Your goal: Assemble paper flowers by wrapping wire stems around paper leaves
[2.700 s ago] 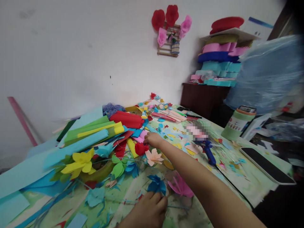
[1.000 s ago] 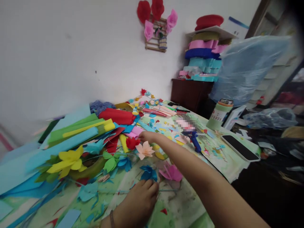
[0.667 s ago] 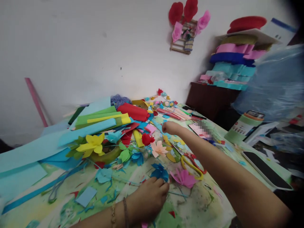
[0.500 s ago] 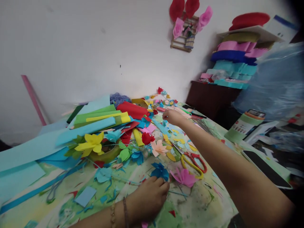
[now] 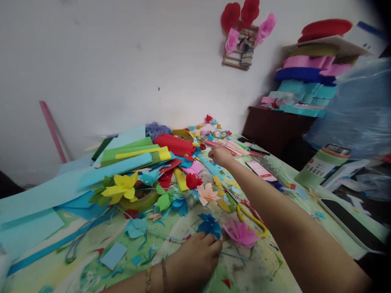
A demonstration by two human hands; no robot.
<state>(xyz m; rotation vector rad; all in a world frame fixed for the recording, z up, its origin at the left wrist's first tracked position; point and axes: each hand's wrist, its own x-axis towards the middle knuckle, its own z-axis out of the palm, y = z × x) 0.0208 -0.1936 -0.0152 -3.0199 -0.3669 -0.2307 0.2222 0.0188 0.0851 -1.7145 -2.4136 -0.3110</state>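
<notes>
My left hand (image 5: 200, 257) rests low on the table with its fingers curled at the lower edge of a dark blue paper flower (image 5: 209, 225). The fingertips are hidden beneath the hand. Stretched out farther, my right hand (image 5: 220, 155) has its fingers pinched together; what is between them is too small to name. It is beside a light blue paper strip (image 5: 210, 166) and cut paper petals. A pink paper flower (image 5: 242, 234) lies right of the left hand. Scissors (image 5: 249, 215) with yellow and red handles lie partly behind my right forearm.
Rolled paper sheets (image 5: 131, 152) and a yellow paper flower (image 5: 121, 187) cover the left side. A roll of tape (image 5: 140, 203) sits beneath the flower. To the right are a lit phone (image 5: 262, 171), a dark-screened phone (image 5: 351, 224) and a green bottle (image 5: 322, 166).
The view has shifted slightly, so the scene sits lower and farther right. My right hand and forearm have moved a little left, uncovering the lit phone. My left hand stays at the blue flower.
</notes>
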